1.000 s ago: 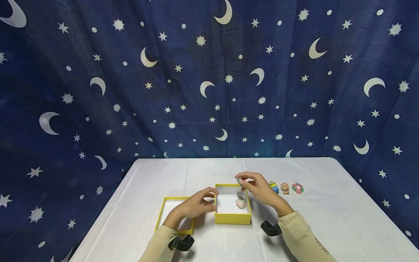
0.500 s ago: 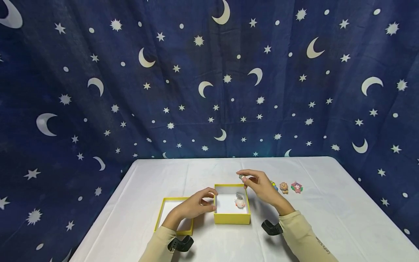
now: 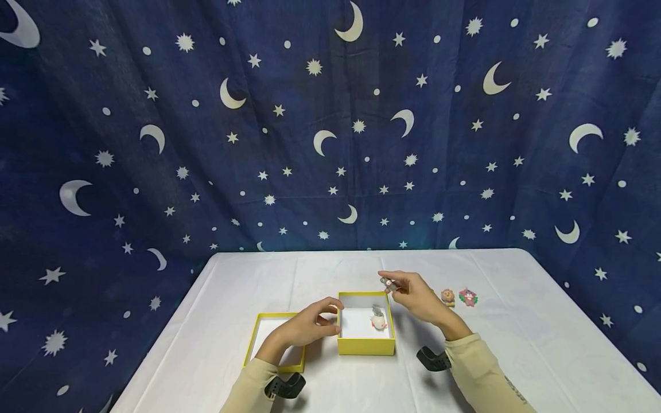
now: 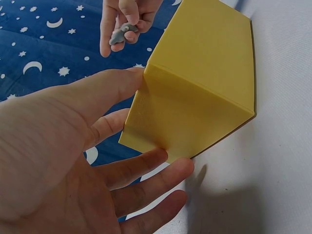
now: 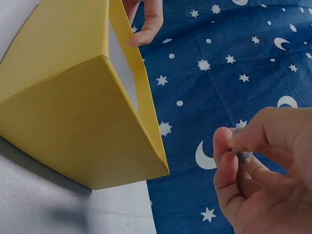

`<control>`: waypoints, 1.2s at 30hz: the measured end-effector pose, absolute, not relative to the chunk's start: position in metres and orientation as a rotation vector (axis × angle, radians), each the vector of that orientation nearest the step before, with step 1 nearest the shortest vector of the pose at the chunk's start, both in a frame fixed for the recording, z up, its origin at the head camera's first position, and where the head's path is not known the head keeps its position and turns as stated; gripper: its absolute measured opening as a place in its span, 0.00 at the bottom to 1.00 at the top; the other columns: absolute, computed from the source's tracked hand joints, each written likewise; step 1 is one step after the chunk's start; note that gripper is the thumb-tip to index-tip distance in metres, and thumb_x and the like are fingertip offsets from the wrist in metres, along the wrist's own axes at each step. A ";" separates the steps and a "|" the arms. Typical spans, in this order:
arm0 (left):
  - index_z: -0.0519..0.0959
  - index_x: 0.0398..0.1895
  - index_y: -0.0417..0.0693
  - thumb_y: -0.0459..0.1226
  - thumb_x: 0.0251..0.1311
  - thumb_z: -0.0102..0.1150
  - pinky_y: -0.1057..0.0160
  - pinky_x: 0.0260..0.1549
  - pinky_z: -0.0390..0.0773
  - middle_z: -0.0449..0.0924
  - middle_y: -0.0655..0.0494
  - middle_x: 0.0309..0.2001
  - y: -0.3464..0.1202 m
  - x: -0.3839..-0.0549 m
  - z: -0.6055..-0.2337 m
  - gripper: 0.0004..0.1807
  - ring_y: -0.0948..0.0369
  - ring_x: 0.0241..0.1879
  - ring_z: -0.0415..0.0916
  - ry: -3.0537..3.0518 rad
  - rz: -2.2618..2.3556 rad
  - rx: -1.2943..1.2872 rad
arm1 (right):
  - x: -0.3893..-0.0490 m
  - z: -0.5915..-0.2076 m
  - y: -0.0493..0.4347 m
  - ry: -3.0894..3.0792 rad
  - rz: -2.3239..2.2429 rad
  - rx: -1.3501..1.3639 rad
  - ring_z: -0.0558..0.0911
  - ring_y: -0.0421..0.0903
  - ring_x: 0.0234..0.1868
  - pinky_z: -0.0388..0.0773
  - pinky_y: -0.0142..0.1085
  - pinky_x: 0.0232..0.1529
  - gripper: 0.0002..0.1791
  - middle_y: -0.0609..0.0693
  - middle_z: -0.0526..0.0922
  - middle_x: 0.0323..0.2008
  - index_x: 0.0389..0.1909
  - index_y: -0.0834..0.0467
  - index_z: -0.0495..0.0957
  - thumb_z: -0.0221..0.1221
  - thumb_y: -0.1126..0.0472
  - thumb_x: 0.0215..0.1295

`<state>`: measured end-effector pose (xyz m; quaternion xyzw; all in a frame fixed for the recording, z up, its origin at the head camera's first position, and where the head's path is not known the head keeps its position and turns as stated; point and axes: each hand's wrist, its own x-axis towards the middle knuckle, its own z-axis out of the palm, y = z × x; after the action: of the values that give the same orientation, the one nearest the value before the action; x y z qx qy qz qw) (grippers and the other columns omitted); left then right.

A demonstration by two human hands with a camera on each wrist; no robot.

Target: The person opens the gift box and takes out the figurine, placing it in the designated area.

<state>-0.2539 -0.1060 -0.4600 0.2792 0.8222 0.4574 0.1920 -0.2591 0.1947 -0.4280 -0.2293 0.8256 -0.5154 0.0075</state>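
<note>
My right hand (image 3: 417, 297) pinches a small grey figurine (image 3: 388, 283) above the far right corner of an open yellow box (image 3: 365, 346). In the right wrist view, thumb and fingertips cover much of this grey figurine (image 5: 242, 155). The box has a white inside; a whitish figurine with orange-red bits (image 3: 378, 323) lies in its right part, a grey figurine (image 3: 377, 310) right behind it. My left hand (image 3: 308, 322) rests against the box's left side, its fingers spread loosely along the yellow wall (image 4: 180, 114) in the left wrist view.
A yellow-rimmed white box lid (image 3: 264, 330) lies left of the box, partly under the left forearm. Right of the right hand, a tan lion-like figurine (image 3: 448, 297) and a pink-and-green figurine (image 3: 468, 297) stand on the white tablecloth (image 3: 516, 344). A dark blue star-and-moon curtain (image 3: 289, 143) hangs behind.
My right hand has moved slightly right, away from over the box, with the grey figurine turned in its fingers. It now hides the yellow-and-blue figurine seen before. The left hand stays put.
</note>
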 end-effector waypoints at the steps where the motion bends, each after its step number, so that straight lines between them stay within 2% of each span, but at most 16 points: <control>1: 0.69 0.64 0.45 0.36 0.70 0.60 0.49 0.58 0.78 0.68 0.41 0.70 -0.106 -0.254 -0.460 0.22 0.47 0.58 0.80 2.308 1.284 0.784 | -0.259 -0.427 0.195 2.572 -1.608 -0.719 0.83 0.47 0.48 0.78 0.27 0.43 0.28 0.70 0.76 0.63 0.67 0.71 0.70 0.51 0.77 0.64; 5: 0.69 0.64 0.45 0.36 0.70 0.60 0.50 0.58 0.78 0.68 0.41 0.70 -0.106 -0.255 -0.460 0.22 0.47 0.58 0.80 2.314 1.284 0.783 | -0.260 -0.425 0.198 2.528 -1.617 -0.696 0.86 0.53 0.51 0.80 0.27 0.44 0.27 0.72 0.72 0.66 0.69 0.70 0.68 0.56 0.73 0.69; 7: 0.69 0.64 0.45 0.36 0.70 0.60 0.51 0.57 0.78 0.68 0.41 0.70 -0.105 -0.255 -0.459 0.22 0.47 0.58 0.80 2.315 1.286 0.785 | -0.261 -0.424 0.200 2.506 -1.629 -0.653 0.87 0.53 0.48 0.79 0.27 0.35 0.29 0.73 0.71 0.67 0.70 0.69 0.67 0.60 0.69 0.69; 11: 0.69 0.64 0.45 0.36 0.70 0.61 0.51 0.57 0.78 0.69 0.42 0.70 -0.105 -0.256 -0.458 0.22 0.48 0.57 0.80 2.322 1.280 0.790 | -0.262 -0.422 0.202 2.512 -1.639 -0.602 0.88 0.44 0.40 0.71 0.29 0.23 0.29 0.73 0.73 0.64 0.68 0.68 0.70 0.64 0.67 0.67; 14: 0.69 0.64 0.45 0.36 0.70 0.60 0.50 0.58 0.78 0.68 0.41 0.70 -0.105 -0.256 -0.457 0.22 0.47 0.58 0.80 2.322 1.279 0.794 | -0.262 -0.420 0.203 2.590 -1.620 -0.640 0.87 0.39 0.38 0.77 0.30 0.28 0.25 0.71 0.78 0.59 0.63 0.67 0.75 0.64 0.66 0.66; 17: 0.69 0.64 0.45 0.37 0.70 0.60 0.49 0.58 0.78 0.68 0.42 0.70 -0.106 -0.257 -0.456 0.22 0.46 0.59 0.79 2.322 1.281 0.793 | -0.261 -0.418 0.204 2.684 -1.596 -0.661 0.85 0.39 0.37 0.81 0.30 0.35 0.21 0.67 0.82 0.54 0.59 0.64 0.79 0.66 0.64 0.65; 18: 0.69 0.64 0.45 0.37 0.70 0.60 0.49 0.58 0.78 0.68 0.42 0.70 -0.106 -0.257 -0.456 0.22 0.46 0.59 0.79 2.321 1.282 0.792 | -0.261 -0.417 0.205 2.711 -1.585 -0.664 0.84 0.39 0.37 0.81 0.30 0.35 0.21 0.66 0.83 0.53 0.58 0.63 0.80 0.67 0.64 0.65; 21: 0.69 0.64 0.45 0.38 0.70 0.61 0.48 0.59 0.77 0.69 0.42 0.70 -0.107 -0.257 -0.455 0.23 0.46 0.59 0.79 2.322 1.282 0.784 | -0.261 -0.413 0.207 2.756 -1.561 -0.643 0.82 0.41 0.34 0.78 0.31 0.28 0.20 0.63 0.83 0.50 0.57 0.61 0.80 0.68 0.63 0.64; 25: 0.69 0.64 0.45 0.37 0.70 0.61 0.49 0.59 0.77 0.69 0.41 0.70 -0.107 -0.256 -0.456 0.22 0.46 0.58 0.79 2.315 1.290 0.782 | -0.259 -0.409 0.214 2.777 -1.529 -0.635 0.84 0.42 0.35 0.79 0.33 0.27 0.21 0.61 0.84 0.49 0.57 0.61 0.80 0.68 0.63 0.63; 30: 0.69 0.63 0.45 0.36 0.69 0.61 0.53 0.57 0.78 0.69 0.40 0.70 -0.106 -0.254 -0.460 0.22 0.47 0.57 0.80 2.296 1.298 0.788 | -0.253 -0.407 0.226 2.765 -1.542 -0.637 0.87 0.44 0.38 0.83 0.33 0.34 0.21 0.63 0.84 0.50 0.56 0.64 0.79 0.69 0.65 0.62; 36: 0.69 0.63 0.45 0.37 0.69 0.61 0.54 0.56 0.78 0.69 0.41 0.69 -0.107 -0.253 -0.460 0.22 0.48 0.56 0.80 2.307 1.292 0.794 | -0.253 -0.406 0.237 2.765 -1.471 -0.596 0.86 0.48 0.42 0.84 0.33 0.38 0.19 0.64 0.83 0.50 0.55 0.65 0.78 0.67 0.67 0.64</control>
<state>-0.2527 -0.1071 -0.4603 0.2823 0.8206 0.4595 0.1893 -0.2533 0.2366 -0.4056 -0.1870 0.8669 -0.4614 -0.0232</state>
